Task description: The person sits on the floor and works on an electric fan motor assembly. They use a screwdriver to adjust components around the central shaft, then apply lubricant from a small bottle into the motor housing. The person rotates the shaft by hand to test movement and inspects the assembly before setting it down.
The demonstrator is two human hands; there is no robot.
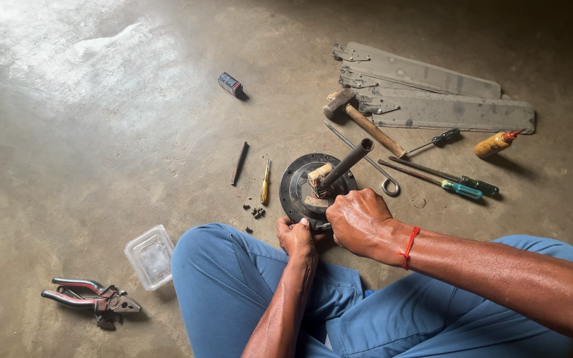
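Left hand (pixel 297 237): fingers curled shut, gripping the near rim of the round dark motor housing (pixel 300 185). Right hand (pixel 358 221): closed over the housing's right edge; what lies under the palm cannot be seen. The housing sits on the concrete floor (pixel 101 132) at centre frame, just beyond the person's crossed legs. A dark shaft (pixel 347 161) rises tilted from its hub toward the upper right. Surface looks grimy.
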